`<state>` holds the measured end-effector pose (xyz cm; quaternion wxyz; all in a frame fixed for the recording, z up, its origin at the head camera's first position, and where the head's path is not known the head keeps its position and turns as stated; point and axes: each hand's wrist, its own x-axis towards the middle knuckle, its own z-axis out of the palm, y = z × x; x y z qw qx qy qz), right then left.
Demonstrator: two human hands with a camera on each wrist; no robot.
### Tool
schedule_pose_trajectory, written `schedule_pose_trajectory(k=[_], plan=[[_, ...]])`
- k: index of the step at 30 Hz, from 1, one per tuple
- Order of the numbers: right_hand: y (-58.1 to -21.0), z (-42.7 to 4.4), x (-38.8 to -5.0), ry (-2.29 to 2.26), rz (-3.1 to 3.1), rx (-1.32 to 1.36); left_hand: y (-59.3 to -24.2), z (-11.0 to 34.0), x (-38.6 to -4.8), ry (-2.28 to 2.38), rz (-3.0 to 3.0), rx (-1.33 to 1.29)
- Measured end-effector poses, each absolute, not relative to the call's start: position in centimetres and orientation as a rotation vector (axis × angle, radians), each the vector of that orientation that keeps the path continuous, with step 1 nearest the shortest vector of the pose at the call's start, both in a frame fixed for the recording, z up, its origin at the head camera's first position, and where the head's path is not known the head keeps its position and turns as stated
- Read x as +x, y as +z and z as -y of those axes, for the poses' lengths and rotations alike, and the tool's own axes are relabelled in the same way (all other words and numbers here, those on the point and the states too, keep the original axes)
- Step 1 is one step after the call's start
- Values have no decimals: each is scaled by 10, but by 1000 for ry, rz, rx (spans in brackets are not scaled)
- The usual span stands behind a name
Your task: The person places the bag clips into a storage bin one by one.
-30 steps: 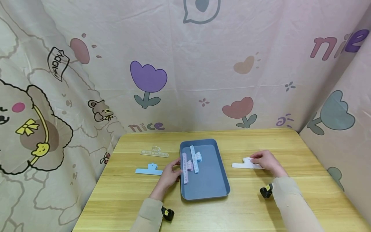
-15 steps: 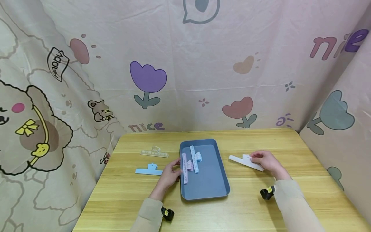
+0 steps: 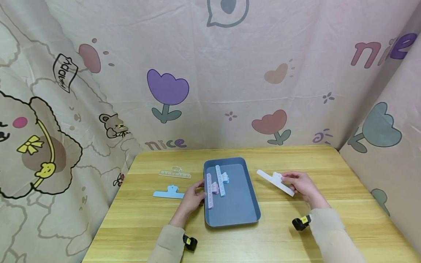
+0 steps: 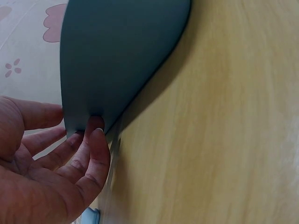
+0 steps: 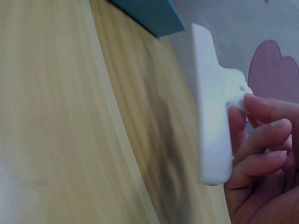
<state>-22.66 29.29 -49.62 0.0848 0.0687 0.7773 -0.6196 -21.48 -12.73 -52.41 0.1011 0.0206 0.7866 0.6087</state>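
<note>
My right hand (image 3: 302, 184) pinches a white ruler-shaped clip (image 3: 275, 179) by its handle. The clip is held off the table, tilted, to the right of a blue-grey tray (image 3: 241, 215); in the right wrist view the white clip (image 5: 212, 126) stands nearly upright in front of the fingers. My left hand (image 3: 190, 199) touches the tray's left side, and in the left wrist view its bent fingertips (image 4: 96, 135) lie against the outer wall. Inside the tray, a pink clip (image 3: 210, 193) and a light blue clip (image 3: 220, 182) lie lengthwise along the left.
Left of the tray lie a plain blue clip (image 3: 166, 194), its right end next to my left hand, and a clear clip (image 3: 175, 174) with piano-key marks farther back. A printed curtain (image 3: 204, 91) stands behind the wooden table (image 3: 141, 226).
My right hand has raised the white clip from the table and turned it, its left end swinging up and toward the tray. The left hand and the tray stay put.
</note>
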Motion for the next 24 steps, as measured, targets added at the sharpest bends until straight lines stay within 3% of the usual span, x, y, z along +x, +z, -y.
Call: schedule_pose_trajectory(k=[24], plan=[[-471,-211,-208,-2004,-2243,170,-523,128,-213,1802,-2331,71]])
